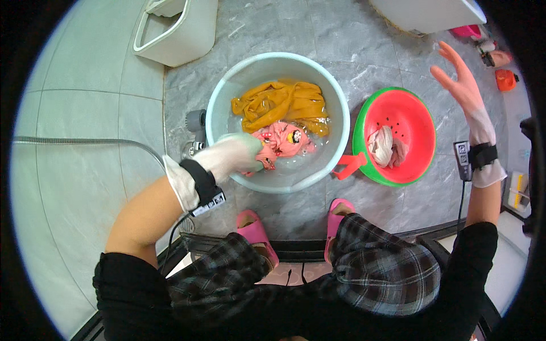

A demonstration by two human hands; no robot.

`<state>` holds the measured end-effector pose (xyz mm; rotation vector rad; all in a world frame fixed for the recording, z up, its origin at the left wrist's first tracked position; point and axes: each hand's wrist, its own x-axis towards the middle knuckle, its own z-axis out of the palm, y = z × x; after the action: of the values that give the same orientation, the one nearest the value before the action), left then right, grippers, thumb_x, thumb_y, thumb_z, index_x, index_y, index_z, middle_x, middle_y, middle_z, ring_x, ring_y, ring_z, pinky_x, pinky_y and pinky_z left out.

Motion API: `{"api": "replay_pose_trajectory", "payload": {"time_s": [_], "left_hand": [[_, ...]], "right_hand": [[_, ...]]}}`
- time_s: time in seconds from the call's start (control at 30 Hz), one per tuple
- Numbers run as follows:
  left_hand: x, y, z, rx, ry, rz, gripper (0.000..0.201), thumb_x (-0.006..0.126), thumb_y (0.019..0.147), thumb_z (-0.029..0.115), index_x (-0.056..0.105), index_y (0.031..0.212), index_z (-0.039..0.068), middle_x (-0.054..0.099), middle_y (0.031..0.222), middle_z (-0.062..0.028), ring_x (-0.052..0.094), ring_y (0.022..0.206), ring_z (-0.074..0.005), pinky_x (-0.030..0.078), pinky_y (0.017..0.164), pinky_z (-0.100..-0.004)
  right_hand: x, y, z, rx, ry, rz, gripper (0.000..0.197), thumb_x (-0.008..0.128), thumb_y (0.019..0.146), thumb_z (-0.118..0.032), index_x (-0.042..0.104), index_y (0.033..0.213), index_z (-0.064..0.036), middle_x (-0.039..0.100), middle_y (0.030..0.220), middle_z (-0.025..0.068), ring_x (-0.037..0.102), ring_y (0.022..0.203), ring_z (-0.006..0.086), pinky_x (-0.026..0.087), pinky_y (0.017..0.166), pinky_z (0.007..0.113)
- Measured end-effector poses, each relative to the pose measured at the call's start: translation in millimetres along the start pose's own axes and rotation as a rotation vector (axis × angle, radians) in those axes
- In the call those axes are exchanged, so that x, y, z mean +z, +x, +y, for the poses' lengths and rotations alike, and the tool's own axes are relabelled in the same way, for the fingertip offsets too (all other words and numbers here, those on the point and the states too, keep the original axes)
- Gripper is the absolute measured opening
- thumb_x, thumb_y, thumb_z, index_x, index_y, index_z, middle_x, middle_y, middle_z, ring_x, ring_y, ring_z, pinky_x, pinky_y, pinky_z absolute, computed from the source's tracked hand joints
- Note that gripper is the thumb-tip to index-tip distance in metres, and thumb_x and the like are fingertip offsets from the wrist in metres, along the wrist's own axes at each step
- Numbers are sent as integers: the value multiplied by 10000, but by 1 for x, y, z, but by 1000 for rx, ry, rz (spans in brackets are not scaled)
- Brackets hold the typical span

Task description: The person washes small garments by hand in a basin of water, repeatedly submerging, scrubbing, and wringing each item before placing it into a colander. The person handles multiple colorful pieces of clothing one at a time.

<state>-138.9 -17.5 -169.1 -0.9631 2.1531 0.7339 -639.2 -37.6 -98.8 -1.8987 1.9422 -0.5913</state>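
Note:
A wide pale-blue basin (336, 94) of water stands on the floor in front of me. In it lie a mustard-yellow garment (307, 102) and a pink printed cloth (281, 136), both wet. My left hand (242, 153), in a white and pale-green glove, reaches over the basin's left side and is closed on the pink cloth; its fingertips are partly hidden. Far off to the right, my right hand (463, 85) is raised in a white and pink glove. Its fingers are stretched apart and hold nothing.
Right of the basin, a red and green watermelon-patterned bowl (421, 125) holds pale crumpled cloths (387, 146). A red handle-like piece (350, 165) sits between them. A white bin (193, 34) stands at back left. A metal hose (85, 140) crosses the left wall. Several bottles (497, 58) line the right.

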Motion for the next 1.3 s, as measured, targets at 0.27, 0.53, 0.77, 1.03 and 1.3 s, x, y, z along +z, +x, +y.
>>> {"api": "replay_pose_trajectory", "payload": {"time_s": [0.27,0.53,0.77,1.03,1.3], "left_hand": [[61,30,22,150,337,220,963,753,772,362,205,1555,247,260,1571,-148,292,1420,-378,215,1152,-574],[95,80,19,-126,110,69,925,567,810,668,233,1551,229,186,1605,-156,179,1456,-444,121,1168,-594],[61,118,0,-50,-517,18,724,754,704,370,521,1344,122,559,1300,-171,550,1206,-283,438,1003,-406],[-4,71,-6,45,-647,30,492,749,780,190,570,1203,15,647,1090,-124,605,1026,-177,477,898,-300],[-11,10,-3,-10,-1302,183,491,701,836,28,505,1286,41,585,1218,-40,559,1106,-118,439,988,-281]], "right_hand": [[38,-47,72,-157,-541,132,695,663,888,-336,379,1467,-77,527,1399,166,515,1267,322,388,1045,425],[48,-52,59,33,-260,174,593,633,916,-329,454,1423,-79,610,1282,187,559,1226,300,416,1024,413],[59,-70,30,45,-3,-58,507,631,918,-260,514,1360,-41,663,1164,139,608,1139,241,422,1013,373],[57,-83,5,181,308,-136,423,612,930,-180,545,1314,-16,667,1096,101,615,1071,171,446,990,324],[105,-65,-50,255,780,-479,458,595,953,-129,470,1378,-12,606,1239,96,565,1155,159,443,1014,322]]}}
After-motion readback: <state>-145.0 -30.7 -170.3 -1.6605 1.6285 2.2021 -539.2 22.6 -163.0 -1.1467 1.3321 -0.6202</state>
